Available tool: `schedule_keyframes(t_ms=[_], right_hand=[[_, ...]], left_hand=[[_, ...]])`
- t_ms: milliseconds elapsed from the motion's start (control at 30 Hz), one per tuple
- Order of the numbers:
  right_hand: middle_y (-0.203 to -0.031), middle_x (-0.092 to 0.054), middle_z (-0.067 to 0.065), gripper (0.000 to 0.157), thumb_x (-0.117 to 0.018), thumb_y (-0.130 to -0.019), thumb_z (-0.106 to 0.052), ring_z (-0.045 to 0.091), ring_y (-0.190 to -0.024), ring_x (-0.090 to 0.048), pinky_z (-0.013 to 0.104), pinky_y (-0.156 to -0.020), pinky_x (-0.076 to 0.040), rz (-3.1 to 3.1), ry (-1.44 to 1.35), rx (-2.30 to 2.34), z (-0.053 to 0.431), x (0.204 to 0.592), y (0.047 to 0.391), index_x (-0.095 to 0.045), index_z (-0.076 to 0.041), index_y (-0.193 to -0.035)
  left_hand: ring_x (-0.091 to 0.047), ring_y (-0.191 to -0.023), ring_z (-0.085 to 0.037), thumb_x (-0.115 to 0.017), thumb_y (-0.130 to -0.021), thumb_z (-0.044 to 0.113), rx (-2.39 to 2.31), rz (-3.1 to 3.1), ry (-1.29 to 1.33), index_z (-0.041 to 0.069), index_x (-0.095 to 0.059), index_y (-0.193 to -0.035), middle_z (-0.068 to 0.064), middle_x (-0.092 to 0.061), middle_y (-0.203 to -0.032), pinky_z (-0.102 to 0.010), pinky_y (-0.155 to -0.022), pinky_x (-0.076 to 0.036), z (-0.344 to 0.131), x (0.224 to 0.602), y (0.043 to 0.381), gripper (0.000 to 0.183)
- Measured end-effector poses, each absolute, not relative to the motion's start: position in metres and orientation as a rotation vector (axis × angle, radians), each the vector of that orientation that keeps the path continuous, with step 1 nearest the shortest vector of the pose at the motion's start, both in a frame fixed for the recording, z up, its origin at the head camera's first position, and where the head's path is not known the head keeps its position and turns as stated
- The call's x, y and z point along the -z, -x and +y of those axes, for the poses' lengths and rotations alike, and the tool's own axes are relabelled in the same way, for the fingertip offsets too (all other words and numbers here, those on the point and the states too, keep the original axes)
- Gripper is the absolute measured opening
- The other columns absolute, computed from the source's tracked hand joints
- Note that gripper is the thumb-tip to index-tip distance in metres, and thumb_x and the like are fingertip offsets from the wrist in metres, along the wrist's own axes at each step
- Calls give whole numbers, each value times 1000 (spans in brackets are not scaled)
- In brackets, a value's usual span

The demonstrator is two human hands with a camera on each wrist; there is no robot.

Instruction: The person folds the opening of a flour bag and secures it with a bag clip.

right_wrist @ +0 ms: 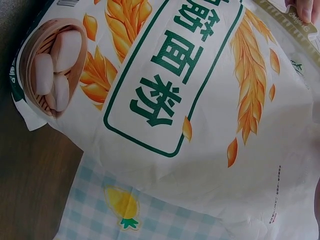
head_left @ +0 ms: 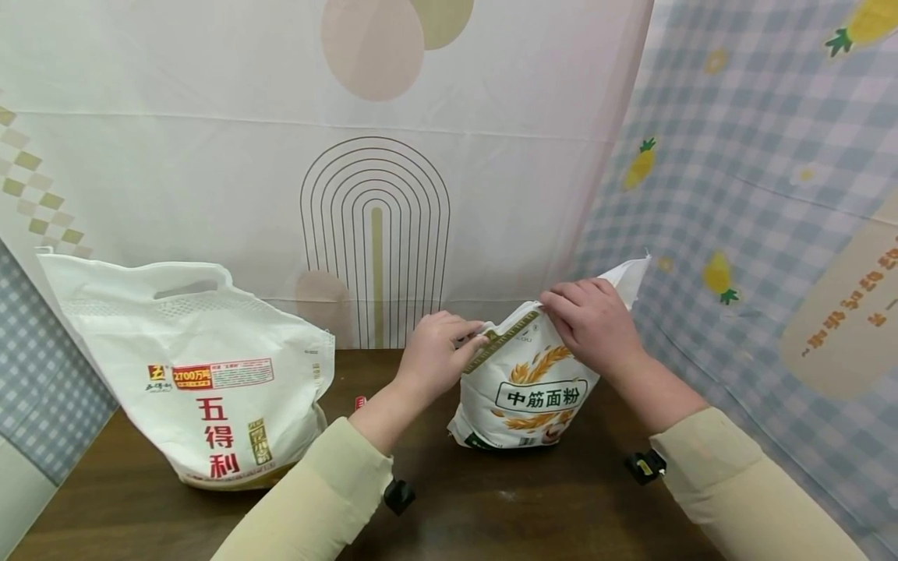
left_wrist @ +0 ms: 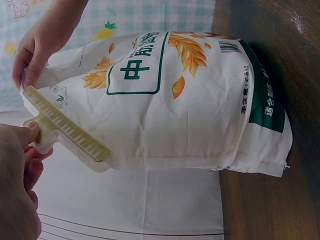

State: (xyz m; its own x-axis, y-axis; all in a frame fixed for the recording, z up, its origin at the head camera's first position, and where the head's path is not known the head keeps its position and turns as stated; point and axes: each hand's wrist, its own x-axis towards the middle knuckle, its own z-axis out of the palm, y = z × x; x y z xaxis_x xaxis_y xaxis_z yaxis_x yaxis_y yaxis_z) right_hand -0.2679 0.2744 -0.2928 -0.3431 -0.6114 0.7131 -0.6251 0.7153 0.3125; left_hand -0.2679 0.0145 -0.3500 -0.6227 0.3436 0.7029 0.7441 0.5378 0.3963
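Observation:
A white flour bag [head_left: 522, 421] with wheat ears and green lettering stands on the table, its top leaning to the right. Across the left part of its top edge lies an olive-gold sealing clip [head_left: 500, 340]. My left hand [head_left: 435, 354] pinches the tab of this clip [left_wrist: 67, 125], thumb on the near side, as the left wrist view shows. With fingers over the top edge, my right hand [head_left: 592, 323] grips the bag beside the clip's other end. A loose white corner of the bag sticks up beyond that hand.
A larger white flour bag [head_left: 210, 335] with a handle slot and red lettering stands at the left of the brown table [head_left: 505, 506]. A small red item [head_left: 361, 403] shows behind my left forearm. Cloth-covered walls [head_left: 519, 210] close off the back and right side.

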Motion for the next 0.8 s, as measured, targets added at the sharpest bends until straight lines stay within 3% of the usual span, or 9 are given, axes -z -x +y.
schedule_keyframes(t_ms=[800], right_hand=[[-98,-71,8,42,-39,-108,-36,30,-85,-64,49,-81,-46,-2039,-951,-26,274,293,268,-70,-8,-106]], left_hand=[[-62,-84,-14,-72,-92,28,924,-2215,851,13,-77,-111,2,-75,-94,-35,-80,-48,19,350,267,25]])
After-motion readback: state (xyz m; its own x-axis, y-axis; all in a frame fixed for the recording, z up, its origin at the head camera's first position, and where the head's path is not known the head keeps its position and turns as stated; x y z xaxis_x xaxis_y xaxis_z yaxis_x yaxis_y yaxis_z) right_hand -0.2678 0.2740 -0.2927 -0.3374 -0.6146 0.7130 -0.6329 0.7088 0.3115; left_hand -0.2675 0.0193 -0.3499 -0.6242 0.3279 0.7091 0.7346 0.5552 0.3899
